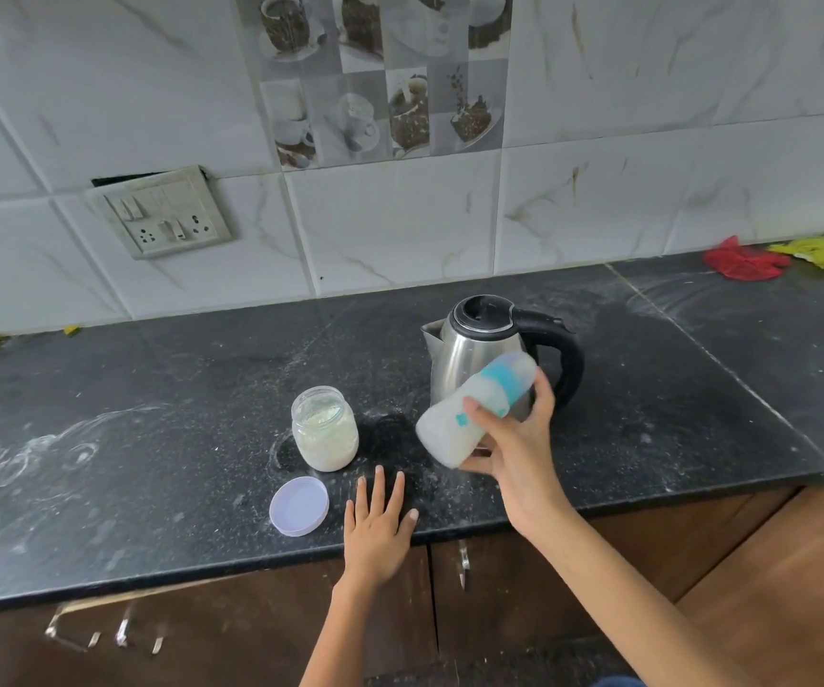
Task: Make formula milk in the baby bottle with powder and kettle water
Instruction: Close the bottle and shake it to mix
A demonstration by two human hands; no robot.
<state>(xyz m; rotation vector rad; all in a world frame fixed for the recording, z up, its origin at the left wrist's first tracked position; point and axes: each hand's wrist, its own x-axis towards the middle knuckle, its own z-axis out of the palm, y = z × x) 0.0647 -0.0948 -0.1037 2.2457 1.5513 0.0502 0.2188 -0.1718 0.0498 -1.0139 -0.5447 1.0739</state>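
The capped, milky-white plastic baby bottle with its teal collar (469, 409) was tilted and motion-blurred, gripped in the right hand (511, 438) above the black counter (152, 438); the left hand (380, 523) lay flat, fingers spread. Behind, it partly hid the steel kettle (474, 349), beside the lidless powder jar (325, 428).

Only one view here, a wide-angle head cam looking forward and down from above the near edge of the dark speckled stone countertop (202, 488). It faces the far white marble-look tiled wall (598, 215), sits pretty close in, and the edges bend noticeably.
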